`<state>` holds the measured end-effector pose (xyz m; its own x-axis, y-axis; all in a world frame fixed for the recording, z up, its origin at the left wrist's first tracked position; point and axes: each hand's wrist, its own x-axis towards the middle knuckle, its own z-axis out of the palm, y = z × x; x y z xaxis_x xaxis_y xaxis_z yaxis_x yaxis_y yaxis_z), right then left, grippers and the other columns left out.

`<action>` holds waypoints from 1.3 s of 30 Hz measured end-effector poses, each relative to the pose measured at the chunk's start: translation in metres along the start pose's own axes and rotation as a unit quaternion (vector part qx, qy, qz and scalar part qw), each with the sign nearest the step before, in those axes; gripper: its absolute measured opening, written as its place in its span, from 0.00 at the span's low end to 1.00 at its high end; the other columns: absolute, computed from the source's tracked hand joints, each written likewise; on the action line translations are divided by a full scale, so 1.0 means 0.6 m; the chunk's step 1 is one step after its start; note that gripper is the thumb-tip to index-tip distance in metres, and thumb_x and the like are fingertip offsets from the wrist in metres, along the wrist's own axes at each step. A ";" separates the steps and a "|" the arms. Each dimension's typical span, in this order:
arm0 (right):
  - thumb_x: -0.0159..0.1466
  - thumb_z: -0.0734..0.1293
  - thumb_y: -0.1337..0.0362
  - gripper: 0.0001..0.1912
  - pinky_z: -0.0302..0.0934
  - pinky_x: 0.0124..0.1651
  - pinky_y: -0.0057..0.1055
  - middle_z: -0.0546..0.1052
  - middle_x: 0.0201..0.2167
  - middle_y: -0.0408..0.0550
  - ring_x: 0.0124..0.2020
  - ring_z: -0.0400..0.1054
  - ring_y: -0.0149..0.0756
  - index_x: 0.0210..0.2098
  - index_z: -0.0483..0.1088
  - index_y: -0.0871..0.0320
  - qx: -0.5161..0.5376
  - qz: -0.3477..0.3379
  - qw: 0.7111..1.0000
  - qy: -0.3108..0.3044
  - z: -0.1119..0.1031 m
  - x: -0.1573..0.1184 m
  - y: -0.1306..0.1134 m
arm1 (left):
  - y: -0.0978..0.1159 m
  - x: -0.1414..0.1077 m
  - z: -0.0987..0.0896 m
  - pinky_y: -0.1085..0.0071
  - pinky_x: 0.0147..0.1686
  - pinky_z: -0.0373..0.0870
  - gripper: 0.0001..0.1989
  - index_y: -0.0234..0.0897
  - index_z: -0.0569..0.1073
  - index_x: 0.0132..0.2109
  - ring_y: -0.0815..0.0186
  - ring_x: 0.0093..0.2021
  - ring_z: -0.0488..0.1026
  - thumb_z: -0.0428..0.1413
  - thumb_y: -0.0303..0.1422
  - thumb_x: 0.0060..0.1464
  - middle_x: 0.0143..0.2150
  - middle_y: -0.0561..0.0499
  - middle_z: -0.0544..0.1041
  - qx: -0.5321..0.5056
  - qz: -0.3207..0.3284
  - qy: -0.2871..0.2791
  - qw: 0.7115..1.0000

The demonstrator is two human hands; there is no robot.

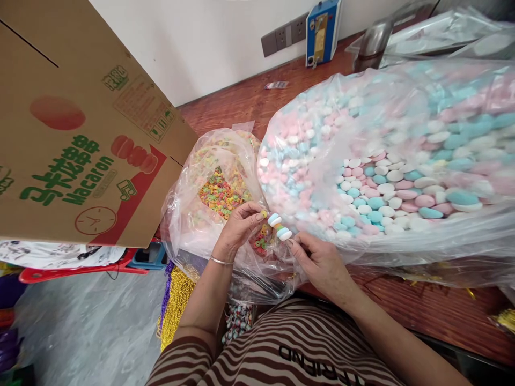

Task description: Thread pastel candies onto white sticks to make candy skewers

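Observation:
My right hand (317,262) is closed, thumb and fingers pinching the lower end of a short string of candies (284,234). White and light blue discs alternate on it with small orange and yellow rings; whatever they are threaded on is hidden. Between the thumb and forefinger of my left hand (243,225) is a small yellow ring (264,213), just above the string's upper end. Beneath that hand lies a clear bag of small coloured rings (221,193). To the right, a large clear bag of pastel discs (386,187) holds pink, blue and white pieces.
A big cardboard box (88,139) stands at the left. Against the wall are a blue device (322,32) and sockets (284,36), with a metal cylinder (374,43) nearby. Gold bead strands (179,303) hang below the wooden table (237,104), by a red plastic edge (84,273).

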<state>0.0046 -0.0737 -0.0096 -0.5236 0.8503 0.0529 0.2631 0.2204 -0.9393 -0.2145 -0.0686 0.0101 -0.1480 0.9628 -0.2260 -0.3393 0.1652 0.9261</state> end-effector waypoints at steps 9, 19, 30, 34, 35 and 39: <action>0.70 0.59 0.59 0.14 0.53 0.28 0.26 0.68 0.22 0.38 0.23 0.60 0.29 0.29 0.67 0.57 -0.002 -0.040 0.999 0.032 0.013 -0.001 0.012 | -0.004 -0.002 0.005 0.72 0.34 0.76 0.19 0.35 0.77 0.35 0.68 0.30 0.77 0.74 0.36 0.38 0.29 0.52 0.80 -0.068 -0.048 0.038 0.996; 0.70 0.61 0.61 0.14 0.53 0.27 0.25 0.65 0.20 0.37 0.22 0.59 0.28 0.28 0.67 0.57 0.004 -0.037 0.999 0.034 0.009 -0.003 0.010 | -0.007 -0.007 0.017 0.73 0.33 0.74 0.17 0.34 0.81 0.30 0.70 0.29 0.76 0.75 0.37 0.33 0.28 0.52 0.80 -0.001 0.013 0.092 0.996; 0.72 0.60 0.64 0.13 0.56 0.29 0.26 0.71 0.23 0.40 0.24 0.65 0.29 0.31 0.67 0.57 -0.026 -0.097 0.986 0.134 0.020 -0.018 -0.003 | -0.031 -0.030 0.138 0.64 0.52 0.76 0.08 0.35 0.78 0.41 0.68 0.40 0.78 0.65 0.33 0.54 0.35 0.52 0.78 -0.246 -0.031 0.081 0.965; 0.71 0.57 0.67 0.12 0.59 0.32 0.28 0.75 0.27 0.45 0.27 0.69 0.32 0.33 0.69 0.58 -0.104 -0.137 0.971 0.164 -0.006 -0.032 -0.004 | -0.027 -0.032 0.200 0.60 0.55 0.74 0.07 0.36 0.75 0.35 0.66 0.40 0.80 0.56 0.33 0.61 0.34 0.52 0.77 -0.271 -0.026 0.115 0.955; 0.72 0.56 0.68 0.12 0.60 0.33 0.28 0.77 0.29 0.47 0.29 0.71 0.33 0.37 0.70 0.59 -0.124 -0.145 0.968 0.161 -0.016 -0.037 -0.003 | -0.026 -0.031 0.214 0.61 0.55 0.75 0.08 0.36 0.74 0.35 0.68 0.38 0.79 0.55 0.33 0.62 0.33 0.53 0.77 -0.268 -0.023 0.119 0.956; 0.74 0.55 0.67 0.14 0.58 0.30 0.27 0.82 0.32 0.50 0.27 0.73 0.33 0.48 0.71 0.62 -0.207 -0.142 0.950 0.186 -0.049 -0.063 0.009 | -0.037 -0.032 0.265 0.63 0.51 0.75 0.13 0.37 0.73 0.36 0.68 0.35 0.78 0.51 0.38 0.66 0.31 0.53 0.76 -0.241 -0.023 0.112 0.964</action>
<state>0.0498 -0.0908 -0.0066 -0.3196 0.8213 0.4726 0.4897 0.5701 -0.6597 -0.0567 -0.0567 0.0419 -0.3007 0.8781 -0.3722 -0.7339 0.0362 0.6783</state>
